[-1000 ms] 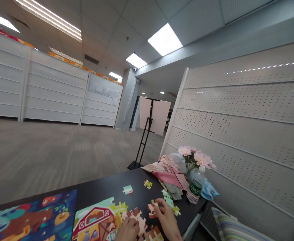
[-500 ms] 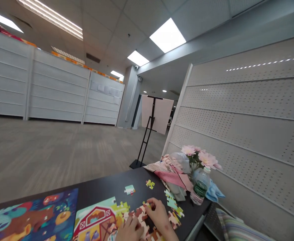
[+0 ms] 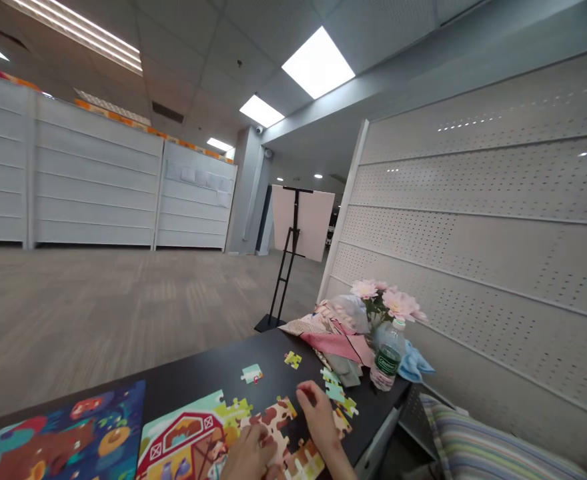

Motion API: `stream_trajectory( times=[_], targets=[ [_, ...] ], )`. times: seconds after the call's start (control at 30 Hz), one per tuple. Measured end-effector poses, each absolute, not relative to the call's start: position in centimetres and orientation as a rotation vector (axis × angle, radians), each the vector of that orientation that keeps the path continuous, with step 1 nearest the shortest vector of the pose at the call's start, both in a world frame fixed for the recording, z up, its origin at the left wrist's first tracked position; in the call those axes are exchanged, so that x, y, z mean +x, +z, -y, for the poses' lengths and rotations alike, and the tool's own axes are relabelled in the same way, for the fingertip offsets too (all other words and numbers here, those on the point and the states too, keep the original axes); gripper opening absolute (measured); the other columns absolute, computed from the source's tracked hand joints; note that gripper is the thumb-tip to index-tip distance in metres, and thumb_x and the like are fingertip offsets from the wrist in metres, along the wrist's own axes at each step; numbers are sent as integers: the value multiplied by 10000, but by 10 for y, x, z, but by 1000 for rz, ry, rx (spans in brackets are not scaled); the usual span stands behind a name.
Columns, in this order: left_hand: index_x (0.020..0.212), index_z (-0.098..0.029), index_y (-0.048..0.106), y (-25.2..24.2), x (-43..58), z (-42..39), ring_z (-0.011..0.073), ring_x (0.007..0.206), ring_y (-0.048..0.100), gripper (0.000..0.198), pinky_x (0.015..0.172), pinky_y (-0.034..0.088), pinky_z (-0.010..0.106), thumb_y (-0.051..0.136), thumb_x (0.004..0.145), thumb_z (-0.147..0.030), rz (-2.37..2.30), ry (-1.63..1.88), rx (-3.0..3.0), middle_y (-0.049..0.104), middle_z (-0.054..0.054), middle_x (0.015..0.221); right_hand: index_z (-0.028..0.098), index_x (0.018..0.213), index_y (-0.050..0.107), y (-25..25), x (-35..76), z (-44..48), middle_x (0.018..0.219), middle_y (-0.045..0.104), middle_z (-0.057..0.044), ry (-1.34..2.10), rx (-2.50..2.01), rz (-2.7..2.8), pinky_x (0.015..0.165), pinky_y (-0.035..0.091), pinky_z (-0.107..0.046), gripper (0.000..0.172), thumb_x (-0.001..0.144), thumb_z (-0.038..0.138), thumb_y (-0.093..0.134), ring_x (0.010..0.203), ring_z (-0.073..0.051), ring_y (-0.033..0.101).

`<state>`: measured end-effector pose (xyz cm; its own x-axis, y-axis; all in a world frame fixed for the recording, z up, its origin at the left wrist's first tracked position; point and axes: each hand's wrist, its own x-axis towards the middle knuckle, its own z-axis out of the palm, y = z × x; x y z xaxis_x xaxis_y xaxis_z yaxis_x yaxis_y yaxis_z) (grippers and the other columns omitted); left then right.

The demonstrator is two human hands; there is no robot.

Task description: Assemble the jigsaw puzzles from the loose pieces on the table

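Right hand [image 3: 318,420] has just moved off the cow-patterned puzzle pieces [image 3: 276,417], fingers spread, pinching nothing; left hand [image 3: 246,453] lies beside them, its grip unclear.

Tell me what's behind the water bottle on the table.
Pink flowers rise behind the water bottle, before a perforated white partition; the bottle covers their lower stems.

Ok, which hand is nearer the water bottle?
The right hand is nearer, to the left of the water bottle and beside the cow-patterned puzzle pieces. The left hand is farther away, on the far side of those pieces from the bottle.
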<state>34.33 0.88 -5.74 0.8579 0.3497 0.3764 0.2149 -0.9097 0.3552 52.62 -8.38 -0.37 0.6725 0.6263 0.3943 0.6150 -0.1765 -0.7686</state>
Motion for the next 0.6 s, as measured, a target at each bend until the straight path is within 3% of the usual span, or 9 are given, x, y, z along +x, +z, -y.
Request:
stream_trajectory(
  times=[0.13, 0.3, 0.47, 0.6],
  targets=[
    [1030, -276, 707, -54, 339, -6, 260, 1036, 616, 243, 876, 489, 319, 648, 836, -141, -446, 604, 2736, 657, 51, 1115, 183, 875, 686, -6, 527, 114, 871, 720, -76, -8, -1792, 879, 792, 509, -295, 449, 910, 591, 503, 859, -243, 670],
    [1050, -278, 702, -50, 338, -3, 269, 1081, 600, 275, 898, 476, 324, 642, 821, -139, -471, 548, 2736, 657, 47, 1106, 192, 879, 719, -6, 540, 153, 857, 733, -75, -16, -1821, 788, 703, 510, -294, 425, 872, 583, 553, 761, -235, 667],
    [1040, -267, 706, -47, 339, -1, 302, 1121, 593, 209, 913, 477, 369, 611, 860, -219, -511, 514, 2733, 657, 73, 1149, 210, 951, 762, -1, 571, 185, 984, 754, -97, -77, -1973, 845, 883, 517, -362, 339, 786, 395, 531, 962, -286, 691],
    [1071, -269, 697, -46, 340, 1, 300, 1143, 577, 252, 925, 464, 379, 585, 850, -223, -538, 482, 2720, 654, 76, 1196, 222, 942, 777, -3, 572, 191, 976, 741, -99, -86, -2051, 851, 918, 495, -395, 329, 719, 416, 634, 963, -305, 666]
  ],
)
